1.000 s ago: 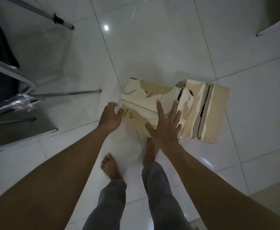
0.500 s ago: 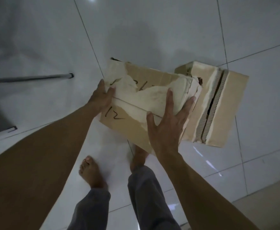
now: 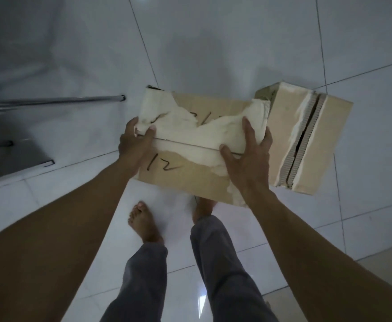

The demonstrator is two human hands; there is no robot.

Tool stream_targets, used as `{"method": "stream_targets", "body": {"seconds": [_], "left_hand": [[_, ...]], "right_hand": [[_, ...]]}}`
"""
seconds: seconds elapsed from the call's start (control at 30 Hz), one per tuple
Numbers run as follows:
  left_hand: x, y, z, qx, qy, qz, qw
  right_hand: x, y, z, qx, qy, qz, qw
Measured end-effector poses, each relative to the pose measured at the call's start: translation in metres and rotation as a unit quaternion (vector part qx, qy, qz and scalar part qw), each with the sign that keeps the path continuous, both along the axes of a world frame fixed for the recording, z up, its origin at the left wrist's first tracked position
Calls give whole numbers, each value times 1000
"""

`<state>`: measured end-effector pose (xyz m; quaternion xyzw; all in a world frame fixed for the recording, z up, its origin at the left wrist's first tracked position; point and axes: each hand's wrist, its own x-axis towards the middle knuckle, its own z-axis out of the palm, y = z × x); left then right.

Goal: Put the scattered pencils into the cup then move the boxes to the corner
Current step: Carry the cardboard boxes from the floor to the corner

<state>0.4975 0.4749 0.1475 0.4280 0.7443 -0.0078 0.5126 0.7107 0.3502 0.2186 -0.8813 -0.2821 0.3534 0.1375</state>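
Since half a second ago both hands have tightened on the box (image 3: pixel 190 173): the left thumb, then at the edge, now hooks over the torn top, and the right hand has slid to the right end. The box sits between the hands, just ahead of the bare feet, its long axis running left to right across the body and tilted a little down toward the right; whether its base has left the floor cannot be told. The left hand (image 3: pixel 133 142) clamps the left end, fingers curled round the side; the right hand (image 3: pixel 248 159) is spread wide over the top at the right end, fingers pressing the white torn paper. Neither hand is nearer; the lift looks two-handed. A second box (image 3: pixel 306 140) lies touching or just beside the first on its right, split along its top. The floor (image 3: pixel 213 43) is glossy white tile, likely slippery. A metal leg (image 3: pixel 62 101) reaches in from the left. No pencils, cup or corner show.
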Motion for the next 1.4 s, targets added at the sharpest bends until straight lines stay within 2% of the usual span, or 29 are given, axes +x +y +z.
{"method": "stream_targets", "body": {"seconds": [0.17, 0.3, 0.47, 0.77, 0.9, 1.17, 1.33, 1.4], "left_hand": [[-14, -1, 71, 21, 56, -22, 998], [-19, -11, 147, 25, 100, -11, 995], [-28, -38, 237, 17, 114, 27, 993], [-49, -79, 355, 20, 104, 105, 989], [-63, -111, 401, 41, 109, 158, 981], [-128, -223, 468, 101, 145, 244, 953], [-171, -335, 510, 129, 144, 332, 923], [-191, -392, 528, 131, 155, 369, 907]], "right_hand": [[0, 0, 43, -16, 5, 33, 999], [-6, 8, 96, -57, -17, 102, 993], [-7, 19, 168, -76, -13, 185, 980], [-15, 45, 257, -83, 23, 311, 947], [-39, 32, 294, -54, 7, 356, 933], [-117, -40, 361, -6, 7, 438, 899], [-172, -121, 393, 5, 17, 478, 878], [-200, -160, 408, 4, 24, 512, 859]]}}
